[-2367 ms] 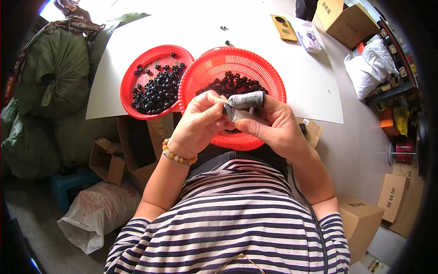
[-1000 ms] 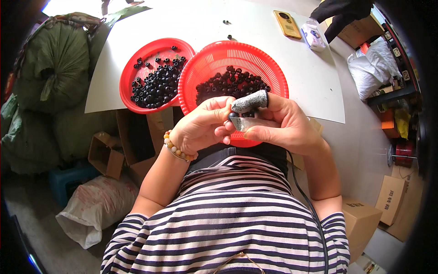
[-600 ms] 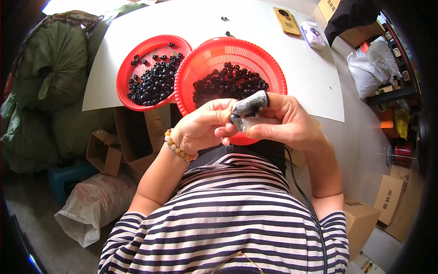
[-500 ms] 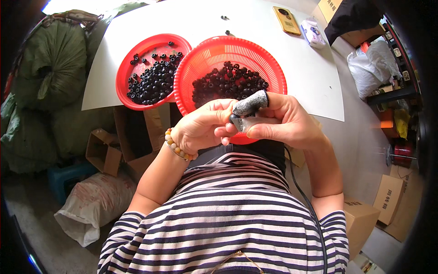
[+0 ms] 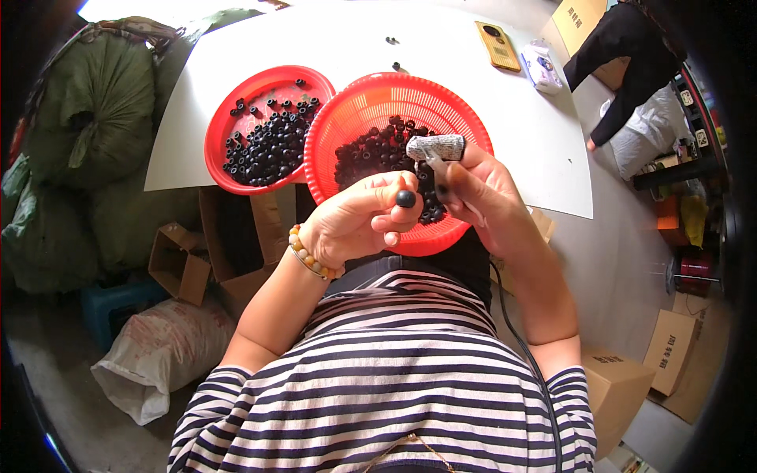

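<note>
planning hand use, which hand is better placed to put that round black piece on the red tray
Probably left: the left hand holds the round black piece and is nearer the red tray; the right hand holds a pale strip.

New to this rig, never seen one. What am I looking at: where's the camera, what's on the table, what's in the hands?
No robot here: these are a person's own two bare hands. The view is from a wide fisheye camera worn on their head, looking down, so straight edges bend toward the rim. Picture left is the person's left.

On the white table are a red tray and, to its right, a red slotted basket, both holding small black pieces. Farther back lie a yellow phone and a white packet.

The left hand pinches one round black piece. The right hand, with a grey finger sleeve, grips a pale thing, too blurred to identify.
</note>
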### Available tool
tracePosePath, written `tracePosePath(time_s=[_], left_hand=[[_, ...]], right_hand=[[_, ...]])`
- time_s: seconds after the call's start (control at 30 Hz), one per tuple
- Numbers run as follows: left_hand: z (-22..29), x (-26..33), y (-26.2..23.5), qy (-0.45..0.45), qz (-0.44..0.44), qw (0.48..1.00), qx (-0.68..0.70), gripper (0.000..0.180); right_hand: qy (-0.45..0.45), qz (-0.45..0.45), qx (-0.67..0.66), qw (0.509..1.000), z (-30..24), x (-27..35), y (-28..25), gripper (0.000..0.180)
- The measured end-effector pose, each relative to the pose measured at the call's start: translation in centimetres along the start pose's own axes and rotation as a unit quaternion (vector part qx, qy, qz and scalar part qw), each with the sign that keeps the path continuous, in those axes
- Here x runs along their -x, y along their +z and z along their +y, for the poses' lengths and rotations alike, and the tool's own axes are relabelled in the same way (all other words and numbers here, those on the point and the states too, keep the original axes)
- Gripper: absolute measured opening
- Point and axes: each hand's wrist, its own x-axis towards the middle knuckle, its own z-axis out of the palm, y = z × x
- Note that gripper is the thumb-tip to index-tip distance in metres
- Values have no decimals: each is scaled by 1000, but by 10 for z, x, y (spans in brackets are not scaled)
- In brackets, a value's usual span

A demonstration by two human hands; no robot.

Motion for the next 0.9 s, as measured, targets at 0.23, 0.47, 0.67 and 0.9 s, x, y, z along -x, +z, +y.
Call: tracePosePath(time_s=[0.23, 0.47, 0.67, 0.9], left_hand=[[1, 2, 3, 17, 44, 999, -20, 8], [4, 4, 0, 31, 35, 999, -19, 8], [8, 6, 3, 58, 55, 997, -18, 9], [5, 7, 1, 73, 77, 994, -11, 9]], right_hand=[[-34, -12, 46, 998, -2, -6, 21, 30], [-54, 70, 33, 996, 0, -11, 18, 25], [-21, -14, 33, 999, -10, 7, 18, 29], [-54, -7, 82, 995, -4, 8, 22, 32]])
